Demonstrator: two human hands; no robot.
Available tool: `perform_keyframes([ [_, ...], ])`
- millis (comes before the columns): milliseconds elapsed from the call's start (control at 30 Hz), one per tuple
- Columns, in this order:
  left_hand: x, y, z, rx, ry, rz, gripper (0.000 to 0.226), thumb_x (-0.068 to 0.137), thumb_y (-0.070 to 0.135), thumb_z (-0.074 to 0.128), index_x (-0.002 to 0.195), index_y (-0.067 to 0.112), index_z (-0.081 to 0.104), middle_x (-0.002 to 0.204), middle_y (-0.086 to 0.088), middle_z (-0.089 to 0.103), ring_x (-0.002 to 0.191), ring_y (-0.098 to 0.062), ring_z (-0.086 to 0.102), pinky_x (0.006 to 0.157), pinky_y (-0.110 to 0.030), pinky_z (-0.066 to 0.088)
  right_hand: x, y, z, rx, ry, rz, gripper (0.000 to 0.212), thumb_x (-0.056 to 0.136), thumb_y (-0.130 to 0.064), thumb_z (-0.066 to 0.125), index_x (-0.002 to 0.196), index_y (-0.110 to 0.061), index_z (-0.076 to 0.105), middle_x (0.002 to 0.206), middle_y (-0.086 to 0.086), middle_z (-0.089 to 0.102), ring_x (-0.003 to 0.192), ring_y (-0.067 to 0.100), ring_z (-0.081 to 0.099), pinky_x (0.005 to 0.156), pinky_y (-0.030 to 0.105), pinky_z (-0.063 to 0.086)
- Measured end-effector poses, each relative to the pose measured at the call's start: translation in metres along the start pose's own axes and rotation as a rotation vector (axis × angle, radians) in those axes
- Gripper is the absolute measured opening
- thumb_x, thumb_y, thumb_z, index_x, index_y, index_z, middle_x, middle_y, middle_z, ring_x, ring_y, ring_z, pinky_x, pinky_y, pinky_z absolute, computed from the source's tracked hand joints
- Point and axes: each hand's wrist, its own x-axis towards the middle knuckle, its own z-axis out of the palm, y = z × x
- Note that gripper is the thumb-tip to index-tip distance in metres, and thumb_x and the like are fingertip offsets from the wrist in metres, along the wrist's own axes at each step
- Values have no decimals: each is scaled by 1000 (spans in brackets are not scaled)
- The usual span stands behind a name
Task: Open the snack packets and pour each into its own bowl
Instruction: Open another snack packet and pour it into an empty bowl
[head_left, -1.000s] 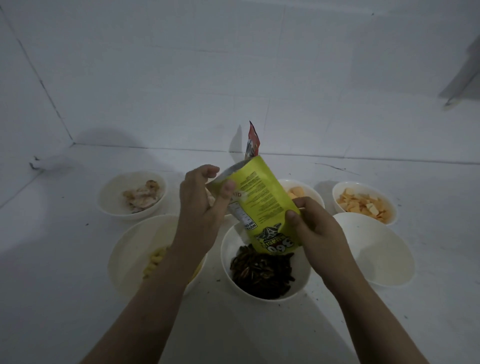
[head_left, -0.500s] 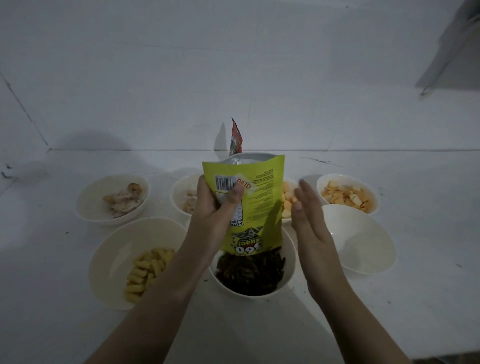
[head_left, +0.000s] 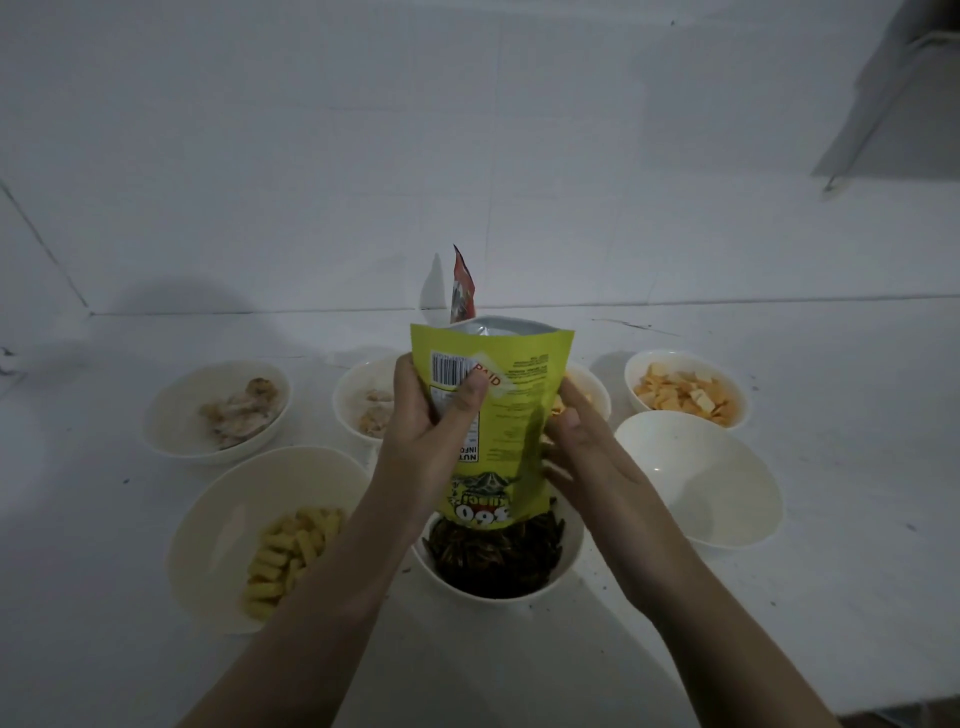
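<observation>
Right over the middle front bowl (head_left: 563, 569) the yellow-green packet (head_left: 511, 410) is held upside down, print reading inverted, with its lower end just above a heap of dark seeds (head_left: 493, 558) that already fills that bowl. Left hand (head_left: 423, 436) grips the packet's left side, thumb pressed across the barcode label on the near face and the other fingers curled round behind. Right hand (head_left: 582, 457) sits against the packet's right edge; its fingers look loosely bent and close together, touching the foil, though I can't tell if it's actually pinching or just resting there. Everything sits on a white countertop (head_left: 779, 649) against a white wall. Front left there's a big cream bowl (head_left: 218, 525) with yellow puffed sticks (head_left: 291, 556), and front right a white bowl (head_left: 727, 499) showing only its bare inside. Back row: a bowl with pale brownish pieces (head_left: 171, 421) far left, another bowl (head_left: 345, 400) half hidden behind the left hand, one mostly hidden behind the packet, and a bowl of orange crackers (head_left: 636, 379) far right. A red packet (head_left: 462, 291) stands upright behind the yellow-green one.
</observation>
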Motion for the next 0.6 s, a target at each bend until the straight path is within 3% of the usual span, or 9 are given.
perform_keyframes([
  [67,1,0,1,-22,-6,1,35,85,28,56,113,11,45,95,11,73,91,-9,71,69,-21,56,-2,-3,-1,20,83,-20,41,94,-64,40,134,-66,36,142,-21,52,131,3,49,111,35,40],
  [200,2,0,-1,-23,24,10,35,85,32,56,113,13,46,94,10,72,90,-10,71,69,-23,57,-2,-12,1,-66,-29,-31,50,89,-68,41,138,-61,35,144,-22,50,134,3,46,113,38,39],
  [267,3,-1,-2,-20,2,7,35,85,31,56,114,12,46,96,8,72,92,-11,71,70,-23,57,1,-17,-1,-58,19,-51,45,91,-63,39,137,-60,40,138,-24,55,129,0,50,109,34,43],
  [367,2,-1,-3,-18,-13,-1,40,86,33,55,117,10,46,96,9,72,92,-11,71,70,-23,56,5,-25,-3,-20,-57,-58,37,96,-53,41,132,-56,47,124,-28,63,117,-5,59,98,25,49],
  [500,2,-2,-7,13,-52,-1,38,86,34,55,117,12,47,99,7,72,94,-12,71,70,-22,56,17,-27,-3,31,39,-69,32,97,-46,47,128,-43,57,117,-14,70,109,5,66,98,35,52],
  [600,3,-3,-9,-10,-81,-22,34,87,30,56,117,16,48,103,5,72,96,-13,70,72,-23,56,22,-30,3,120,27,-92,25,98,-29,53,121,-24,62,105,0,75,98,13,71,80,29,58],
])
